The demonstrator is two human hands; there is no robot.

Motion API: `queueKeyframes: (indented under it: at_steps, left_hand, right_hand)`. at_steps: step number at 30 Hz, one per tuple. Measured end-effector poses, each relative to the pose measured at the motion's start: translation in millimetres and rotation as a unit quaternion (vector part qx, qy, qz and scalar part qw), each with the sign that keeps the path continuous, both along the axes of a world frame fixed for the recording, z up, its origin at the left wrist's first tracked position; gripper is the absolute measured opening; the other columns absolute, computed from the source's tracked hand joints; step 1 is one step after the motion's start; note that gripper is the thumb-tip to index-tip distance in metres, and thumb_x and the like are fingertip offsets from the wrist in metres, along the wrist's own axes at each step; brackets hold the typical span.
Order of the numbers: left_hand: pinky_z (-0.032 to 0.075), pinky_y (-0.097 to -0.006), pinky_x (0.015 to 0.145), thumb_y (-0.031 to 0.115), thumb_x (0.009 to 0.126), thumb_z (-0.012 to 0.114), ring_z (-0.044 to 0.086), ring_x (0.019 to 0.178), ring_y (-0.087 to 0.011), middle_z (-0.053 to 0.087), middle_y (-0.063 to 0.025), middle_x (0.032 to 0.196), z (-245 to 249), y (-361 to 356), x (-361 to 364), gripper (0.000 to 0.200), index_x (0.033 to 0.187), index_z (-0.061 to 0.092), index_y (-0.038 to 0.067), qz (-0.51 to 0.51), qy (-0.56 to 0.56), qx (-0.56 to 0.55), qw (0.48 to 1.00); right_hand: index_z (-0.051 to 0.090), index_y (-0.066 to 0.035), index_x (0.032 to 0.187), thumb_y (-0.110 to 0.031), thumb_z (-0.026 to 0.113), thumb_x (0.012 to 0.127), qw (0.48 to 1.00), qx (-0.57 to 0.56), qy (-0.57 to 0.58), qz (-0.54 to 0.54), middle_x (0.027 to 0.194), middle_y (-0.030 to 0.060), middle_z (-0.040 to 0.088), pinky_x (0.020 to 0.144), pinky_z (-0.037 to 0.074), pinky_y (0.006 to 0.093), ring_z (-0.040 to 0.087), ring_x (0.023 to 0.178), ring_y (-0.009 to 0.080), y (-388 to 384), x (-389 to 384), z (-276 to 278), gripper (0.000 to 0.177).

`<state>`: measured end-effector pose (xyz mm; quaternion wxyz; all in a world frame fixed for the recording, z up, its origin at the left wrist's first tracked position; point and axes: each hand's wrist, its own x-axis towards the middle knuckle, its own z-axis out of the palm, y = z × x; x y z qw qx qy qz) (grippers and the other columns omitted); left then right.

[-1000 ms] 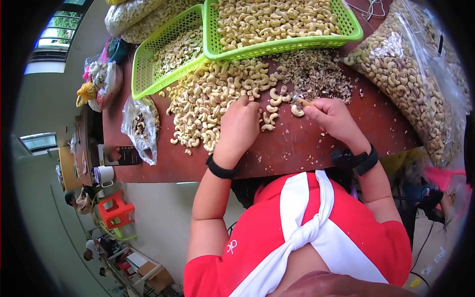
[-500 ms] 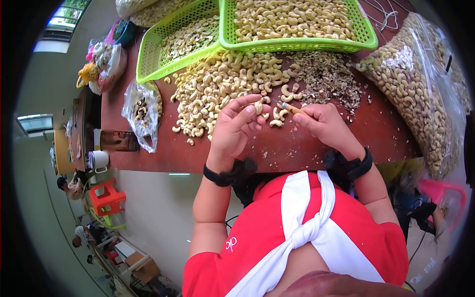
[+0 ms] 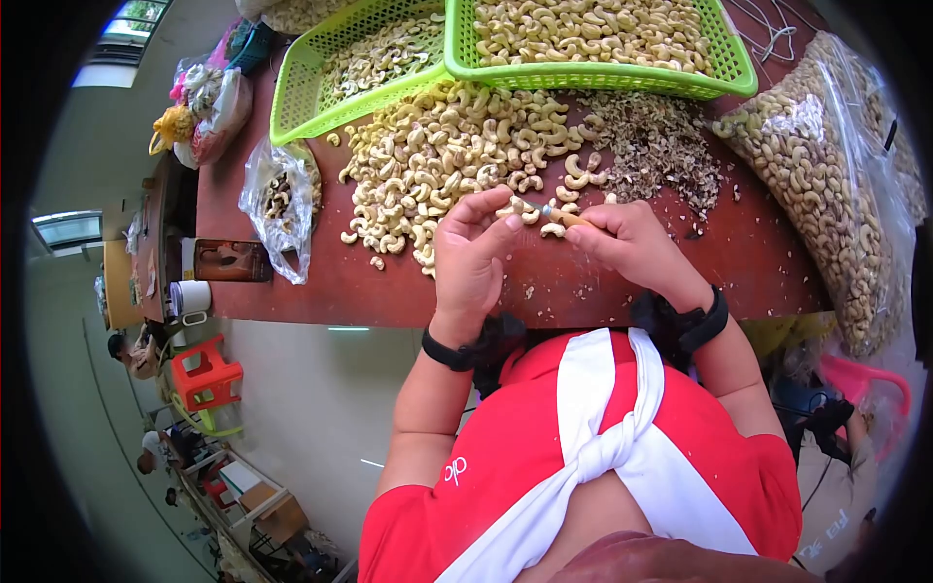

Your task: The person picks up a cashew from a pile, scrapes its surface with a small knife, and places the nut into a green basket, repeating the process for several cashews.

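My view had the left hand (image 3: 473,260) at centre frame, thumb and forefinger narrowed onto a small pale curved cashew kernel (image 3: 510,208), lifted just below the loose heap of cashews (image 3: 437,165) on the red-brown tabletop (image 3: 768,255). The right hand (image 3: 627,243) was wrapped round a short wooden-handled knife (image 3: 567,218). Its long axis ran right to left, tip aimed at the kernel (the blade was too small to make out). I judged the kernel light, dry and brittle, likely to snap across its curve, so best pinched gently at both ends. Which way its arc pointed, I couldn't tell.
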<state>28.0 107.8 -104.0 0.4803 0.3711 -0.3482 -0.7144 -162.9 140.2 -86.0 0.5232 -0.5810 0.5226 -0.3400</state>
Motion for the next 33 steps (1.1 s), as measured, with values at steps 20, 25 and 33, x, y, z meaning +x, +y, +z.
queueKeyframes:
  at_steps: [20, 25, 33]
  left_hand:
    - [0.053, -0.0314, 0.067, 0.0, 0.078, 0.056, 0.061, 0.075, -0.0214, 0.06, -0.0131, 0.087, 4, 0, -6, 0.013, 0.09, 0.053, -0.001, -0.021, 0.077, 0.069, 0.994]
    - [0.053, -0.0359, 0.07, 0.0, 0.079, 0.054, 0.061, 0.078, -0.0228, 0.059, -0.0138, 0.088, 10, 2, -12, 0.021, 0.099, 0.05, -0.001, -0.029, 0.09, 0.113, 0.989]
    - [0.053, -0.0371, 0.072, 0.002, 0.08, 0.053, 0.059, 0.088, -0.0246, 0.058, -0.0123, 0.09, 17, 5, -18, 0.025, 0.105, 0.049, -0.001, -0.045, 0.09, 0.125, 0.987]
  right_hand:
    - [0.056, 0.0, 0.067, -0.022, 0.056, 0.08, 0.999, 0.001, -0.005, -0.035, 0.048, 0.0006, 0.044, 0.042, 0.031, 0.0238, 0.038, 0.046, 0.0042, 6, -12, -8, 0.026]
    - [0.057, 0.0, 0.068, -0.024, 0.057, 0.08, 0.998, 0.037, -0.043, -0.027, 0.048, -0.0001, 0.044, 0.041, 0.03, 0.0234, 0.037, 0.047, 0.0039, 8, -6, -6, 0.027]
    - [0.057, 0.0, 0.068, -0.026, 0.056, 0.08, 0.999, 0.027, -0.041, -0.002, 0.047, -0.0001, 0.041, 0.04, 0.028, 0.0243, 0.036, 0.046, 0.0042, 8, -3, -15, 0.028]
